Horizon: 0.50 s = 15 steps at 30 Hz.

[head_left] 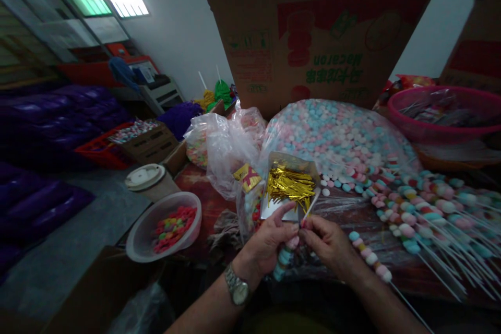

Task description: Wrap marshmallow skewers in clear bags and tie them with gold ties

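My left hand (264, 245) is closed around a marshmallow skewer (284, 261), its blue and pink pieces pointing down toward me and its white stick (310, 205) slanting up and away. My left index finger reaches toward a small open box (264, 209) of gold twist ties (291, 183). Beside it, my right hand (326, 242) pinches at the base of the stick, fingertips closed; what lies between them is too small to make out. Another marshmallow skewer (370, 255) lies just right of my right hand.
A big clear bag of loose marshmallows (332, 135) fills the table's back. Many finished skewers (434, 214) are piled at right, below a pink basin (442, 128). A bowl of gummy candy (135, 242) stands at left. A large carton (250, 15) rises behind.
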{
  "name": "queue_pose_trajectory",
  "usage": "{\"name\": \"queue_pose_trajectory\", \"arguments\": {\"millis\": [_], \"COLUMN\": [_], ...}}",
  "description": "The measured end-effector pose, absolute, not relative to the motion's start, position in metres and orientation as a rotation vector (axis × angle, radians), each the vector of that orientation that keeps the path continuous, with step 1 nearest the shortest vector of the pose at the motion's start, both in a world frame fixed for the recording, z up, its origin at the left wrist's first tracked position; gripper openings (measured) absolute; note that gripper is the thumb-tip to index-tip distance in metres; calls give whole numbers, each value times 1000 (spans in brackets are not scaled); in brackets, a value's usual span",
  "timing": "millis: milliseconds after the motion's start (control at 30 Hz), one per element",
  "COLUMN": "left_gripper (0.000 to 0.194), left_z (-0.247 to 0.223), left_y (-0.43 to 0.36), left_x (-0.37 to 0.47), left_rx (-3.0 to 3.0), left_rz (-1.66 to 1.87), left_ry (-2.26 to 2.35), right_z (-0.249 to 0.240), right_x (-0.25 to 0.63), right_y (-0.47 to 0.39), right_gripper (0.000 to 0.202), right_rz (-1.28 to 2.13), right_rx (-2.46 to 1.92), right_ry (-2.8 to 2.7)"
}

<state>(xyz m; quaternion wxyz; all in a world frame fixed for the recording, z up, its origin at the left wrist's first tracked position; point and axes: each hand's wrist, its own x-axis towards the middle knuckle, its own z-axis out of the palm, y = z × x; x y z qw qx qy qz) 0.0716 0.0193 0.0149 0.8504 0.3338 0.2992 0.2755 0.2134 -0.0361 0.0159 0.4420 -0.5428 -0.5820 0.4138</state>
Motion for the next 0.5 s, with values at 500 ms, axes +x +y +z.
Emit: {"name": "queue_pose_trajectory", "arguments": {"millis": [500], "left_gripper": [22], "left_z": [16], "left_y": [13], "left_x": [82], "left_rx": [1170], "left_rz": [855], "left_ry": [833], "right_z": [-7], "right_x": [202], "right_y": [-33], "right_gripper": [21], "right_rz": [411], "right_rx": [-1519], "right_ry": [-1569]}}
